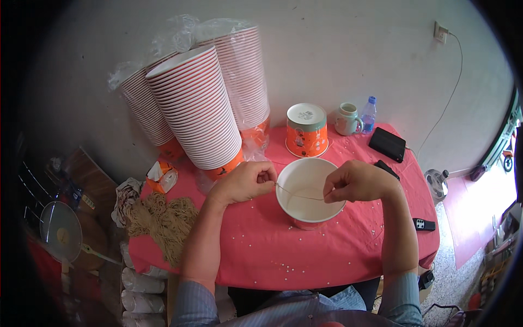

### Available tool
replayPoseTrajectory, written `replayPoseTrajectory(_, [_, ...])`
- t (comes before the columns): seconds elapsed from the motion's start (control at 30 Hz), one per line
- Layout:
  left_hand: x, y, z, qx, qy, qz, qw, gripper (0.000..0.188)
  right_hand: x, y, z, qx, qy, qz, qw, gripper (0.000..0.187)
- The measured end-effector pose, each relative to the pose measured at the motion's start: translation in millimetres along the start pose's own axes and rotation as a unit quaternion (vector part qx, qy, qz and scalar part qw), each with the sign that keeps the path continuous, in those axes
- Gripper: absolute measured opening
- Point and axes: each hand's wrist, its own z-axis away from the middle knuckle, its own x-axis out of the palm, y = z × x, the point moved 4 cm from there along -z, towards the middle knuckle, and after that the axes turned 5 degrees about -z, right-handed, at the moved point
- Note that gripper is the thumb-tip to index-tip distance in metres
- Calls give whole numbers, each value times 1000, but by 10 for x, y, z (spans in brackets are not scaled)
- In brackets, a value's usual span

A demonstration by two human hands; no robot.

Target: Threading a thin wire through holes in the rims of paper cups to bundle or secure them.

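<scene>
A white paper bucket (pixel 298 212) stands upright on the red tablecloth in front of me, its open mouth facing up. Over that mouth runs a thin tan string (pixel 297 195), stretched between my hands. Its one end is pinched in the fingers of my left hand (pixel 246 182), at the bucket's left rim. My right hand (pixel 362 182) pinches the string above the bucket's right side, its fingertips partly hidden by the hand. A tangled bundle of tan strings (pixel 163 220) lies at the table's left edge, beside my left forearm.
Tall stacks of paper buckets (pixel 190 103), partly in clear plastic, lean at the back left. Behind the open bucket are an upturned orange bucket (pixel 306 136), a mug (pixel 346 121), a bottle (pixel 369 114) and a black case (pixel 387 144). Small white bits dot the tablecloth (pixel 256 261).
</scene>
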Motion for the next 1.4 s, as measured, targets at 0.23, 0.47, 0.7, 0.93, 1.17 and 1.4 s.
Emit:
replayPoseTrajectory(0.23, [-18,53,19,-14,-2,-23,1000,14,-190,111,41,-130,51,-314,939,12])
replayPoseTrajectory(0.47, [36,70,19,-11,-4,-1,1000,16,-154,234,-176,-317,100,-490,806,4])
replayPoseTrajectory(0.7, [76,133,6,10,-5,5,1000,16,-114,207,-170,-306,109,-520,789,2])
replayPoseTrajectory(0.93, [77,151,21,7,-11,7,1000,18,-71,202,-202,-359,82,-510,778,6])
replayPoseTrajectory(1.17, [87,120,18,20,-25,7,999,14,-73,133,-162,-387,96,-500,768,8])
replayPoseTrajectory(1.4, [117,222,68,63,-72,-10,995,25,-15,-40,-42,-289,53,-369,881,15])
